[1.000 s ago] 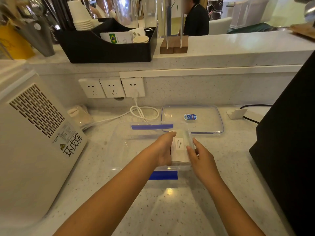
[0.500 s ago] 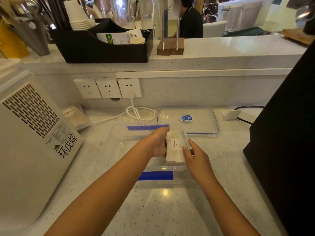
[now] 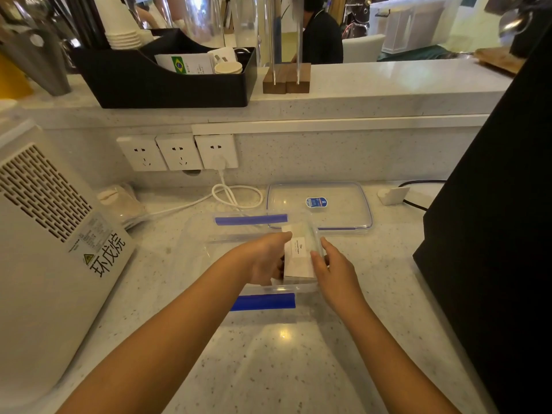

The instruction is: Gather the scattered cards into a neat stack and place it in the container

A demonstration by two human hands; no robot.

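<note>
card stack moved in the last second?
No. The card stack sits at the same offset from the blue lid sticker; only the camera shifted.

Two bare forearms in view, no sleeves visible up to frame edge. Left hand [image 3: 265, 261] bare: no glove, ring, watch or band seen on wrist. Right hand [image 3: 334, 273] likewise bare, wrist unadorned. Fingers [image 3: 316, 259] slim, nails short where visible; nail detail too small to tell further. No markings on either arm. Rest of body out of frame.
</note>
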